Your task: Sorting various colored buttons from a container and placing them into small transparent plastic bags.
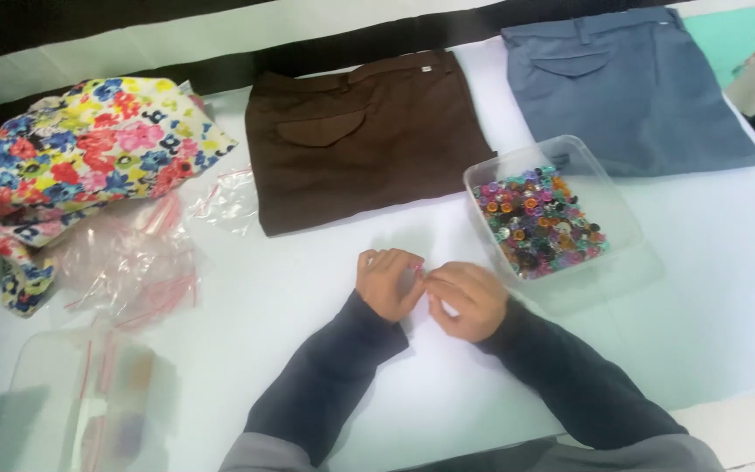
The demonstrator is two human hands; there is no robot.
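My left hand [386, 281] and my right hand [467, 297] rest together on the white table [308, 288], fingers curled and fingertips meeting. Between the fingertips shows a small clear plastic bag with a red strip [421, 273]; it is mostly hidden by the fingers. Just right of my right hand stands a clear plastic tub [570, 157] filled with several colourful buttons [539, 220]. Both arms wear dark sleeves.
Folded brown trousers [369, 131] lie behind my hands, folded blue trousers [631, 87] at the back right. A floral cloth [89, 157] is bunched at the left over loose clear zip bags [133, 262]. A clear box [80, 402] sits at the front left.
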